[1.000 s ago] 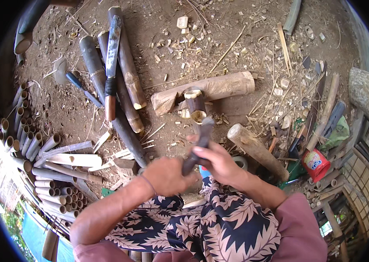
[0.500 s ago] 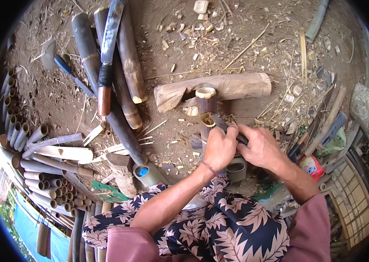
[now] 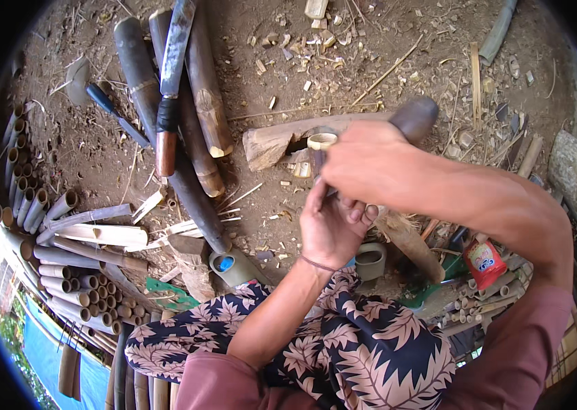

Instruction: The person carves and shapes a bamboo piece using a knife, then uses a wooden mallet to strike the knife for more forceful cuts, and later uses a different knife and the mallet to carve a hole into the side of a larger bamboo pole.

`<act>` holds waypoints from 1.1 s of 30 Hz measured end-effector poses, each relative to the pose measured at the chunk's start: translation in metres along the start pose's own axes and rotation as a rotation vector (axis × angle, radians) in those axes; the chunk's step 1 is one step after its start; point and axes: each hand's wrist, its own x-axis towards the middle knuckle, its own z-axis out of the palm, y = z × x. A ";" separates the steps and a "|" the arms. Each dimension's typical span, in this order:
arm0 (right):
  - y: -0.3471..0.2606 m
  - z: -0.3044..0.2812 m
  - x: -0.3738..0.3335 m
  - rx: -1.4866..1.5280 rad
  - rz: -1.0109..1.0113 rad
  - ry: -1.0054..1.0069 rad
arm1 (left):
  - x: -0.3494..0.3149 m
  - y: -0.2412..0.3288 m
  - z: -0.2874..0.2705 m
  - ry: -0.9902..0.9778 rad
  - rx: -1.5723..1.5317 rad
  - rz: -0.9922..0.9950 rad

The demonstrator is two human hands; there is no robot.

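A bamboo tube with a pale cut rim rises against a weathered log. My right hand crosses over in front of it, closed on a knife whose dark, rounded handle sticks out to the upper right. Its blade is hidden by the hand. Just below, my left hand is turned palm up with curled fingers. Something dark shows between its thumb and fingers, but I cannot make out what. The tube's lower part is hidden behind my hands.
A long machete lies across dark bamboo poles at the left. Many cut bamboo tubes are stacked at lower left. A smaller blue-handled tool, a red packet and a wood block lie around me. Chips litter the dirt.
My right hand has swung up and across to the left, turning the knife's handle toward the upper right. My left hand has left the handle and rolled palm up.
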 end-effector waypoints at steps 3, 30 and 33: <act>0.006 0.039 -0.033 -0.015 0.032 0.101 | 0.003 -0.017 -0.006 0.129 0.073 -0.079; -0.090 0.141 -0.041 1.111 0.296 0.622 | -0.015 0.029 -0.031 0.212 1.804 0.184; -0.054 0.118 -0.076 0.576 0.268 0.410 | -0.017 0.005 -0.018 0.169 1.101 -0.176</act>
